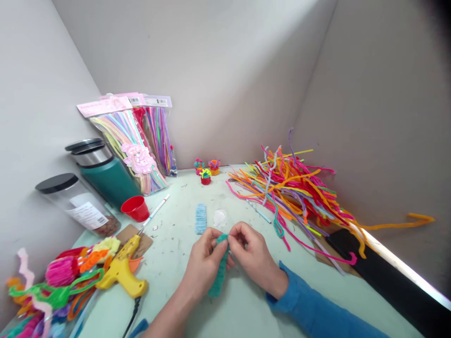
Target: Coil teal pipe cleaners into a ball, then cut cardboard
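Note:
My left hand and my right hand meet over the middle of the pale green table. Both pinch a teal pipe-cleaner strip that hangs down between them; the fingers close on its upper end. Just beyond the hands lie a light blue folded pipe-cleaner piece and a small clear scrap. My right arm wears a blue sleeve.
A heap of loose coloured pipe cleaners fills the right. A yellow glue gun, a red cup, two jars, packs of pipe cleaners and three small finished pieces stand left and back. A black board lies right.

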Demonstrator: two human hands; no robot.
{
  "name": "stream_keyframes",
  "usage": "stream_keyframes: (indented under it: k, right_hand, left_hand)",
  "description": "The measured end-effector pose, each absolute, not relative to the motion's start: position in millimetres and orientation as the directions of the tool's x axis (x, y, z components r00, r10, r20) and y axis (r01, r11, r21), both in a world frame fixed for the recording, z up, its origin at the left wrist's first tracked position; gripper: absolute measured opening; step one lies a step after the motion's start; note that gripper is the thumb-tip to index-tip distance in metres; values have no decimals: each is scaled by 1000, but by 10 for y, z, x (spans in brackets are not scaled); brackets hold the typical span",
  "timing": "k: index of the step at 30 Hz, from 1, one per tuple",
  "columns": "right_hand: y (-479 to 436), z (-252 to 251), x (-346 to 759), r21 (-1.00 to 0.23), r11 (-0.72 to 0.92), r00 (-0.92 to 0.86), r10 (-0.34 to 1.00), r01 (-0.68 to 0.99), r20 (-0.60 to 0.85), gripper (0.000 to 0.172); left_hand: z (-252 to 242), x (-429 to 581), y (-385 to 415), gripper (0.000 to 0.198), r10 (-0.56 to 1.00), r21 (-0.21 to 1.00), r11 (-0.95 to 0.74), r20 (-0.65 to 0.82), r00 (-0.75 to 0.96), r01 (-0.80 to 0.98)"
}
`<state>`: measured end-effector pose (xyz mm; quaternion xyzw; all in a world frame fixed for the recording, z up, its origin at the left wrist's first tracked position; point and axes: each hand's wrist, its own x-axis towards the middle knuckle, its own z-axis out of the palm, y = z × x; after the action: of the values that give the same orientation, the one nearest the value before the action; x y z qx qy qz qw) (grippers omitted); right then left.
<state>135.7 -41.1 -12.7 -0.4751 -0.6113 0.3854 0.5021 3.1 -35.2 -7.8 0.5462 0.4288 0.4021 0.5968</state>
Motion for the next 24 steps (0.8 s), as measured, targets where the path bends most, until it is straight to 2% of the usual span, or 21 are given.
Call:
stream_keyframes:
  k: [4, 10, 14, 18, 24]
  right_hand:
    - [-386, -144, 1369, -966, 211, -70, 977, 150, 203, 6]
    - [-360, -155, 1411, -990, 143, -123, 983, 18, 140, 14]
    - [-362, -124, 1438, -994, 89, -216, 971, -58, 99, 15]
    - [-363, -72, 1454, -991, 2, -306, 951, -136, 44, 15]
    - [-350, -70, 1427, -993, -32, -254, 967, -111, -3, 15]
  left_hand:
    - [-67, 23, -340, 19, 960, 999, 18, -32, 279, 51]
    - [-17, 39, -316, 24, 958, 980, 194, -182, 220, -36]
    - [-3, 38, -319, 22, 940, 968, 221, -180, 289, -116]
    - [7, 27, -335, 17, 922, 974, 193, -137, 363, -122]
    - [-40, 21, -314, 17, 944, 998, 52, -55, 324, 18]
